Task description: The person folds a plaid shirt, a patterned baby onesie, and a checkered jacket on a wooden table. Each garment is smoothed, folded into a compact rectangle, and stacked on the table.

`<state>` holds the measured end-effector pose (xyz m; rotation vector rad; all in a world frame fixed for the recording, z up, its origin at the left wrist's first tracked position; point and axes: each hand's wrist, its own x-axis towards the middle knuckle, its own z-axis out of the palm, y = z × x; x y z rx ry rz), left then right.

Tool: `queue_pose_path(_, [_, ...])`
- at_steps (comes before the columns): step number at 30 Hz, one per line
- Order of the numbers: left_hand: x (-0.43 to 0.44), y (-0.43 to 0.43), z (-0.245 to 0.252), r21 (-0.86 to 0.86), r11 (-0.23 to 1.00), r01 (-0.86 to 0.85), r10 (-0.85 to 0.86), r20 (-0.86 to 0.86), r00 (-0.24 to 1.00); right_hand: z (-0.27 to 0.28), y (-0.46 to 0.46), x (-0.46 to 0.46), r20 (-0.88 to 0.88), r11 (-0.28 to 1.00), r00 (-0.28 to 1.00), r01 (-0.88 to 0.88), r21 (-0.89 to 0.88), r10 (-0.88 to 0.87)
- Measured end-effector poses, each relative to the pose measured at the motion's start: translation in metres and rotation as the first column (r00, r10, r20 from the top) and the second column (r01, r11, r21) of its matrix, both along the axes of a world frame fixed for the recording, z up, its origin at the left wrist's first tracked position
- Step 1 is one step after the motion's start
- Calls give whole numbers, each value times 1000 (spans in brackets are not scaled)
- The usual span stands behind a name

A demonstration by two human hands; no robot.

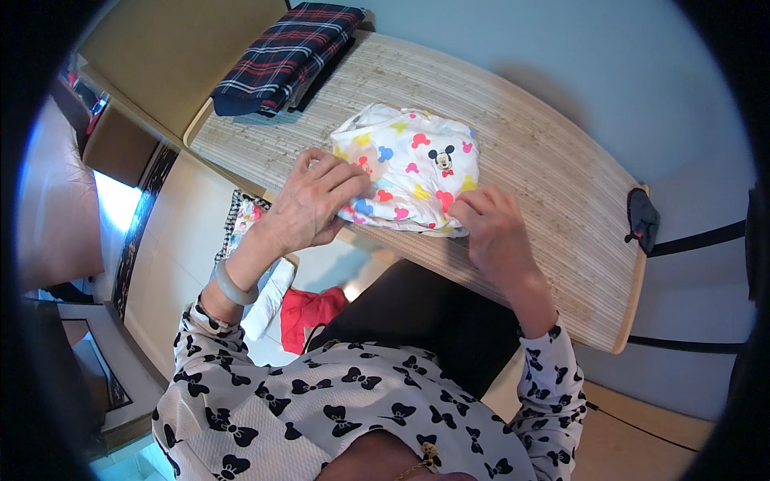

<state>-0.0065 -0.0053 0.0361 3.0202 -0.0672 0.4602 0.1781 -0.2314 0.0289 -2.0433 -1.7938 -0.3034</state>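
A white cloth (415, 171) printed with colourful cartoon mouse shapes lies folded into a rough square at the table's near edge. My left hand (319, 198) rests at its near left side, fingers curled over the fabric. On the near right corner, my right hand (493, 225) pinches the cloth between thumb and fingers. The undersides of both hands' grips are partly hidden. A pale bangle (233, 284) circles my left wrist.
Folded plaid fabric (289, 57) is stacked at the far left of the wood-patterned table (565, 240). A small dark pouch (642, 219) sits at the right end. Below the table lie a red cloth (310, 312) and a white cloth (271, 297). A wall (541, 42) runs behind.
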Motion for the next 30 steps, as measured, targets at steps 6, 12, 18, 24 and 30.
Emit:
queue_pose_path(6, [0, -15, 12, 24, 975, 221, -217, -97, 971, 13, 4, -20, -66, 1000, 998, 3, -1, -4])
queue_pose_path(12, [-4, -7, 16, -360, 930, 79, -47, 95, 994, 3, 8, -5, -409, 924, 872, 354, 144, -271])
queue_pose_path(18, [16, 14, 14, -440, 703, -558, 542, -176, 822, 5, 14, 29, -576, 831, 630, 529, -172, -521])
queue_pose_path(24, [33, 22, 6, -457, 674, -581, 447, -374, 813, -2, 31, 21, -664, 898, 632, 418, -140, -398])
queue_pose_path(30, [37, 25, -7, -635, 580, -510, 312, -405, 859, -4, 32, 18, -736, 933, 596, 332, -139, -322])
